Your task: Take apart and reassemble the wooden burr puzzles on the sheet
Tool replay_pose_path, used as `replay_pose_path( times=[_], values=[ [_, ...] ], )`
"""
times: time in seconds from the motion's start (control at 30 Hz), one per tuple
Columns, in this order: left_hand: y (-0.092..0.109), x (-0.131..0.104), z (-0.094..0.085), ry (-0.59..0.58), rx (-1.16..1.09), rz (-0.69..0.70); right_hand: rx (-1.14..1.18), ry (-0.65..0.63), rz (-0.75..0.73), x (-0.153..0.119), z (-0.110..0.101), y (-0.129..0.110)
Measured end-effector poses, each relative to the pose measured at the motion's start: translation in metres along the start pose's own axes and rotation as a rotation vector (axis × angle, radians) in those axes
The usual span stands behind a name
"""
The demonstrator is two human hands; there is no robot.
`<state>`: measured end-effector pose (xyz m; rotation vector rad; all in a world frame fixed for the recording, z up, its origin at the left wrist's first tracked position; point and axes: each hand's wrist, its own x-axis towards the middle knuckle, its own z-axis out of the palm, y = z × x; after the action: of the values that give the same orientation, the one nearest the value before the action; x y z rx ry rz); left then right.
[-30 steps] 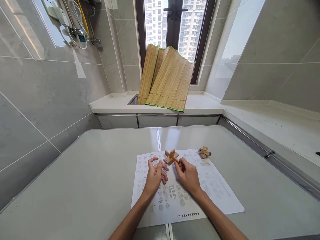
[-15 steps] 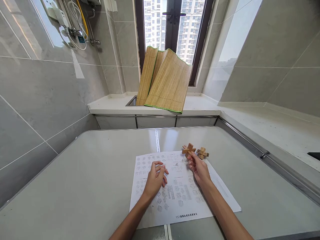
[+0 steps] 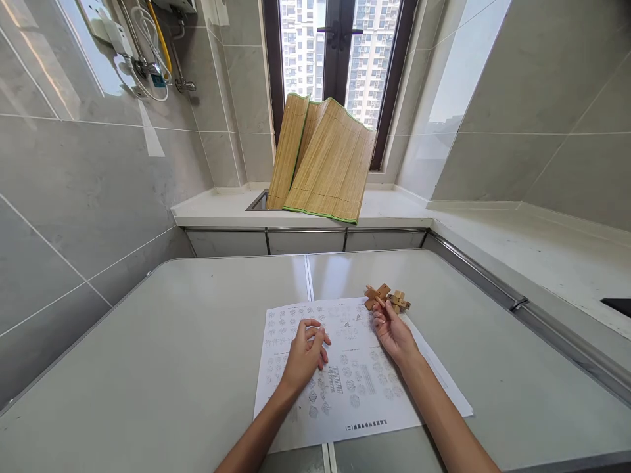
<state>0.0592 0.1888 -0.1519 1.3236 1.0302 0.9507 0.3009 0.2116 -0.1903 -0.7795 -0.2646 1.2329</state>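
Head view: our right hand (image 3: 392, 332) grasps a wooden cross-shaped piece (image 3: 377, 297) between thumb and fingers, at the far right part of the printed sheet (image 3: 345, 420). Just beside it, to the right, sits a second wooden assembly (image 3: 399, 301); whether the two touch, we cannot tell. Our left hand (image 3: 308, 348) is empty, its fingers loosely curled over the left half of the sheet. The sheet, bearing rows of small diagrams, lies on the pale table (image 3: 197, 341). Beyond the table, we see a bamboo mat (image 3: 330, 164) leaning before the window (image 3: 338, 66).
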Motion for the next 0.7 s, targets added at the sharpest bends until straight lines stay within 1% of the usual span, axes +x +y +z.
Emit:
replay_pose_path(
  times=[0.1, 0.2, 0.3, 0.4, 0.5, 0.6, 0.7],
  values=[
    [-0.002, 0.001, -0.001, -0.011, 0.015, -0.001, -0.003, -0.035, 0.056, -0.008, 0.007, 0.001],
    [-0.002, 0.001, -0.001, -0.020, 0.030, 0.004, -0.093, -0.098, 0.117, -0.020, 0.017, 0.006],
    [-0.001, 0.001, -0.001, -0.029, 0.053, 0.018, -0.276, -0.173, 0.092, -0.030, 0.027, 0.012],
    [0.000, 0.001, -0.001, -0.044, 0.073, 0.026, -0.396, -0.195, 0.033, -0.036, 0.033, 0.016],
    [0.001, 0.001, -0.002, -0.039, 0.070, 0.030, -0.465, -0.148, -0.074, -0.037, 0.034, 0.015],
    [0.001, 0.001, -0.003, -0.019, 0.063, 0.033, -0.533, -0.046, -0.234, -0.036, 0.032, 0.011],
    [0.003, 0.001, -0.004, 0.000, 0.069, 0.033, -0.533, 0.059, -0.319, -0.034, 0.027, 0.006]
  ],
)
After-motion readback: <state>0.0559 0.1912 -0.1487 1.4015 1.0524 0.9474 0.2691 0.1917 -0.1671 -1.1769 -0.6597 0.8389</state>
